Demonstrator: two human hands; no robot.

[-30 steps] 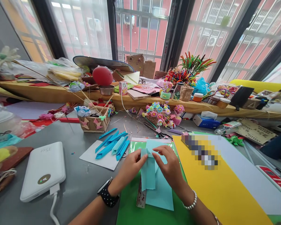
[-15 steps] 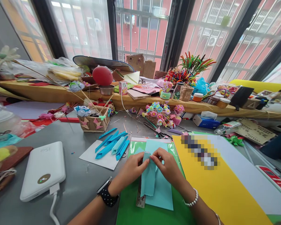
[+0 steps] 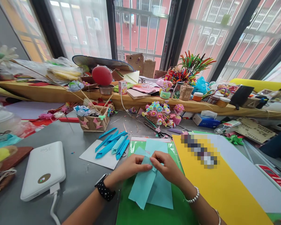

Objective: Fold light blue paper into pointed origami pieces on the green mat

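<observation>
Both my hands pinch the top of a folded light-blue paper strip (image 3: 142,186) that hangs down and slants to the lower left. My left hand (image 3: 131,167), with a black watch on the wrist, grips its upper left edge. My right hand (image 3: 167,167), with a bead bracelet on the wrist, grips its upper right. Beneath the strip lies a flat light-blue sheet (image 3: 162,190) on a green sheet (image 3: 154,215). A pile of folded blue paper pieces (image 3: 113,143) rests on a white sheet (image 3: 100,157) to the left.
A white power bank (image 3: 43,168) with a cable lies at the left on the grey table (image 3: 79,184). A yellow sheet (image 3: 215,187) lies at the right. A cardboard basket (image 3: 93,122), paper flowers (image 3: 160,114) and a cluttered wooden shelf (image 3: 135,101) stand behind.
The paper strip hung straight down before; its lower end has now swung out to the lower left. My hands have closed together at its top.
</observation>
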